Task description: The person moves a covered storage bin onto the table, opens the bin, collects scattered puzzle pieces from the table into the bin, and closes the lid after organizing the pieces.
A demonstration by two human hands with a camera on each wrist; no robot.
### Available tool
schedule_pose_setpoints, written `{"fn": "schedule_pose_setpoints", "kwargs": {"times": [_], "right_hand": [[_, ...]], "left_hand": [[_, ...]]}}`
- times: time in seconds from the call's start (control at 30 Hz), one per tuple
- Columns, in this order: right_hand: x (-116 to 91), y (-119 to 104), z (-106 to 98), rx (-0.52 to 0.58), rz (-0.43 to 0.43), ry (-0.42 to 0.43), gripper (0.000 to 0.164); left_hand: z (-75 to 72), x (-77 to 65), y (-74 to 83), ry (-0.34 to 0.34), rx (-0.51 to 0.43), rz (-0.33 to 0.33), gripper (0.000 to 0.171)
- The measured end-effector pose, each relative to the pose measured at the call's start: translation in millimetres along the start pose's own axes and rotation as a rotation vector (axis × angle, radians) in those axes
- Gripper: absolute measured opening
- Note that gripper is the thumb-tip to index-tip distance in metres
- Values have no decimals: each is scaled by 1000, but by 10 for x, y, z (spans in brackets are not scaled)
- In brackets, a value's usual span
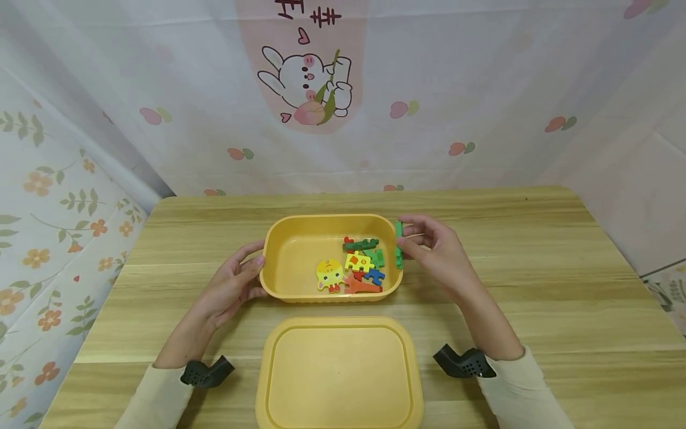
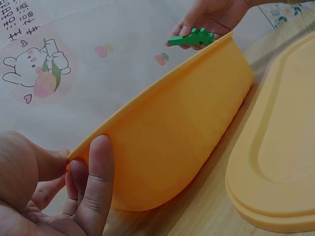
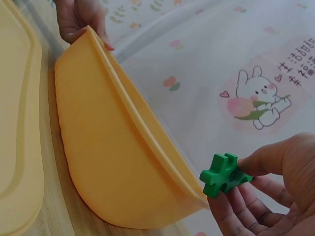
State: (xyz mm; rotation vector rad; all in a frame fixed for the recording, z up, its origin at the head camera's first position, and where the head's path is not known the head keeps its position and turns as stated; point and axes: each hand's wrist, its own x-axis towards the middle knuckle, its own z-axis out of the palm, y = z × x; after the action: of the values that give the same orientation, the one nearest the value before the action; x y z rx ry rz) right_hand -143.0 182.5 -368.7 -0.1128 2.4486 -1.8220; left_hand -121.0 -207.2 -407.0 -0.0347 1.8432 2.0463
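A yellow plastic box (image 1: 292,256) stands on the table with several colourful jigsaw pieces inside, mostly in its right half. Among them are a yellow animal-head piece (image 1: 330,274), an orange piece (image 1: 363,286), a blue piece (image 1: 374,276) and a dark green piece (image 1: 361,245). My left hand (image 1: 230,283) grips the box's left end; in the left wrist view, thumb and fingers pinch its rim (image 2: 147,93). Just outside the right end, my right hand (image 1: 439,253) pinches a green jigsaw piece (image 3: 222,176) between thumb and fingers, level with the rim.
A yellow lid (image 1: 339,375) lies flat on the wooden table (image 1: 536,268), right in front of the box. Behind the table's far edge hangs a white printed curtain (image 1: 455,71), and a floral one (image 1: 64,238) hangs at the left.
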Motion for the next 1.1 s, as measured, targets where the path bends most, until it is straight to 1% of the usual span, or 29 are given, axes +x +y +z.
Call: {"fn": "schedule_pose_setpoints", "kwargs": {"times": [0.2, 0.33, 0.47, 0.63, 0.73, 0.83, 0.9, 0.97, 1.1], "right_hand": [[-7, -1, -2, -8, 5, -6, 46], [-9, -7, -14, -7, 6, 10, 44], [-10, -23, -33, -6, -3, 25, 43], [-22, -31, -56, -3, -9, 11, 44], [-38, -38, -107, -38, 1, 17, 44], [-51, -50, -202, -56, 14, 36, 46], [-54, -54, -288, -34, 10, 48, 47], [-62, -51, -385, 13, -4, 63, 47], [-94, -36, -588, 154, -51, 93, 42]], "left_hand": [[-3, -6, -6, -2, -4, -4, 56], [-2, -12, -3, -4, -1, -6, 57], [-4, -12, -2, -7, 2, 2, 59], [-13, -5, -9, -21, 4, 15, 61], [-18, -2, -16, -27, 5, 22, 61], [-21, -3, -18, -26, 6, 23, 62], [-23, -5, -19, -26, 8, 24, 62], [-26, -8, -22, -26, 8, 26, 62], [-27, -10, -22, -24, 8, 25, 62]]}}
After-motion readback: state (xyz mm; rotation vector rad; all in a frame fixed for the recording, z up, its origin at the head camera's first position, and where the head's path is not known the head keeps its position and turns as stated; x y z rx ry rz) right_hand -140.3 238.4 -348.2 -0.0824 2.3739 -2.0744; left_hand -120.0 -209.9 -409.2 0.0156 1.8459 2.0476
